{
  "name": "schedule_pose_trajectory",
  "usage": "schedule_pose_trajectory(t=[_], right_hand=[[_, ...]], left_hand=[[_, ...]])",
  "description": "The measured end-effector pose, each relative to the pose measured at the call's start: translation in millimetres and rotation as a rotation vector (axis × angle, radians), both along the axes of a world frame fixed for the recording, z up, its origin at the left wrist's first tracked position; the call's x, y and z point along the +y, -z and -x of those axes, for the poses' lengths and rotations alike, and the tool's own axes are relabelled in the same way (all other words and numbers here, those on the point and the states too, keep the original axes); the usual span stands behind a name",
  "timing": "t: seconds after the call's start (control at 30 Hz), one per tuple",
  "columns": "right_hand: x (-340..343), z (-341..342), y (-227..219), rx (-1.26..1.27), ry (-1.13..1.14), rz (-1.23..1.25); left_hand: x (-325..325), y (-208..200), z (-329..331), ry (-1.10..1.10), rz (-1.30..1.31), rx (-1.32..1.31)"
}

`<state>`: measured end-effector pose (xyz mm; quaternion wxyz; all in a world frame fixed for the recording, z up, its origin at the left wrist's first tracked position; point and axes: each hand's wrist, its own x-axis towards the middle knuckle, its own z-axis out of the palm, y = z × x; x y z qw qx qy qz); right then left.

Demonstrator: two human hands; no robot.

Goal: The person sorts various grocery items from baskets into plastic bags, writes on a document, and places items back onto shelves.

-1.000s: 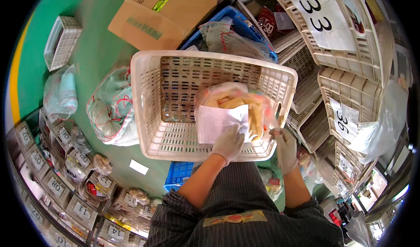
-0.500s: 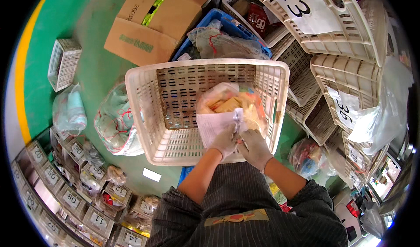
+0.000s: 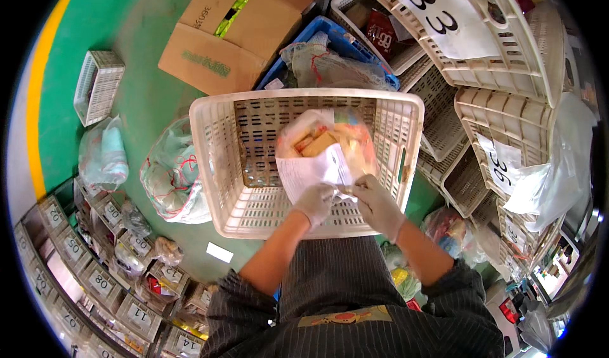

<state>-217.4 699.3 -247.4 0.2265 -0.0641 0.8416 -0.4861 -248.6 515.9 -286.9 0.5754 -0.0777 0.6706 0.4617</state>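
Observation:
A clear plastic bag (image 3: 317, 143) holding several orange and tan packets rests inside a white slatted plastic crate (image 3: 219, 212). Against the bag's near side lies a white printed sheet (image 3: 311, 175). My left hand (image 3: 314, 204), in a pale glove, is closed on the bag's gathered neck at the sheet's lower edge. Close by on the right, my gloved right hand (image 3: 375, 204) pinches the same gathered plastic. A short twisted stretch of the neck spans the gap between my fingertips. Both hands are over the crate's near wall.
Beyond the crate stand a cardboard box (image 3: 222, 34) and a blue crate (image 3: 330, 28) with netting in it. Stacked white crates (image 3: 507, 123) rise at the right. A net sack (image 3: 177, 174) and a bagged bundle (image 3: 104, 155) lie left. Numbered bins (image 3: 98, 282) line the lower left.
My hands have moved apart, the right one shifting rightward, drawing the bag's neck out between them. The bag has tipped slightly left, and the sheet has shifted with it.

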Motion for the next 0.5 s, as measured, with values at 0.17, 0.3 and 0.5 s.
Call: schedule_pose_trajectory(t=[0.17,0.3,0.5], right_hand=[[-19,39,6,-0.115,-0.33,-0.33],[-22,54,6,0.201,-0.57,-0.569],[-33,64,5,0.069,-0.605,-0.617]], left_hand=[[-4,29,16,-0.076,-0.188,-0.238],[-8,28,29,-0.167,-0.36,-0.358],[-21,37,46,0.061,-0.452,-0.313]])
